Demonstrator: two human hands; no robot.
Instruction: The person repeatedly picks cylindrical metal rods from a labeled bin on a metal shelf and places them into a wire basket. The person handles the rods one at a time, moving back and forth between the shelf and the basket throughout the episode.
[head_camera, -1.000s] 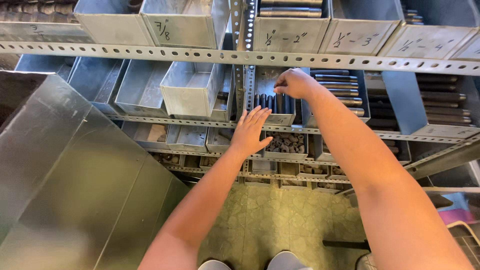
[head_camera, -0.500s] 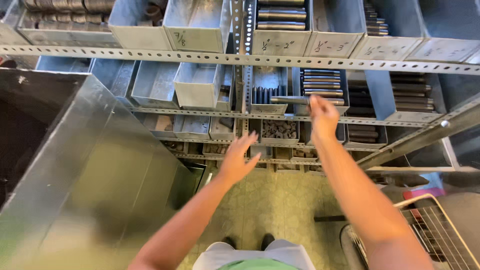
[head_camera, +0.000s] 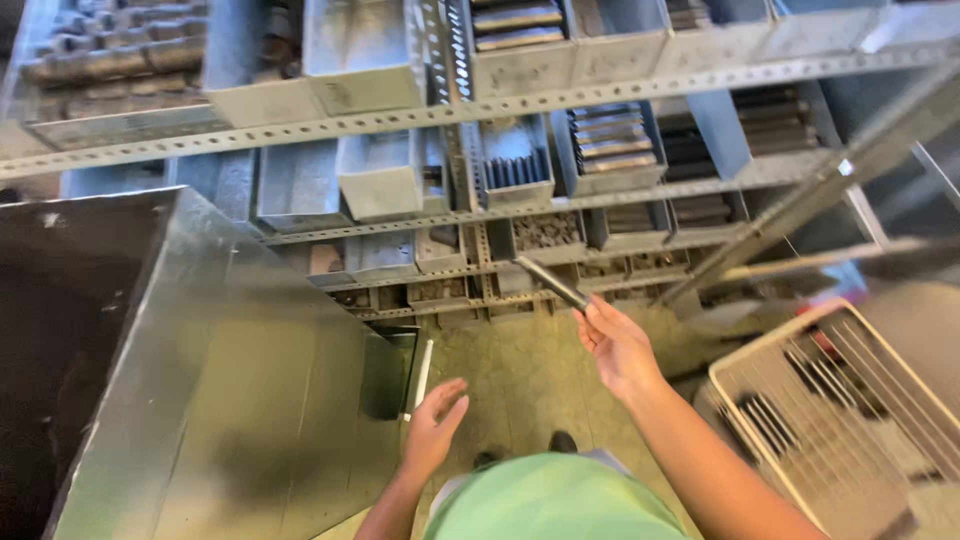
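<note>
My right hand (head_camera: 617, 345) grips one end of a dark metal rod (head_camera: 551, 283), which sticks out up and to the left in front of the lower shelves. My left hand (head_camera: 435, 425) hangs lower, fingers spread, holding nothing, next to a thin white stick (head_camera: 421, 373) on the floor. Ahead stands a metal shelf rack (head_camera: 560, 100) with grey bins; one bin (head_camera: 516, 166) in the middle row holds several dark rods standing on end.
A large galvanised sheet-metal box (head_camera: 210, 400) fills the left side. A white wire basket (head_camera: 830, 420) with dark parts sits at the lower right. Other bins (head_camera: 612, 145) hold stacked rods and small hardware. The floor (head_camera: 520, 380) between them is greenish tile.
My right hand has come away from the bin of rods and down, now with a rod in it. My left hand has dropped toward my waist. The view has swung down and right.
</note>
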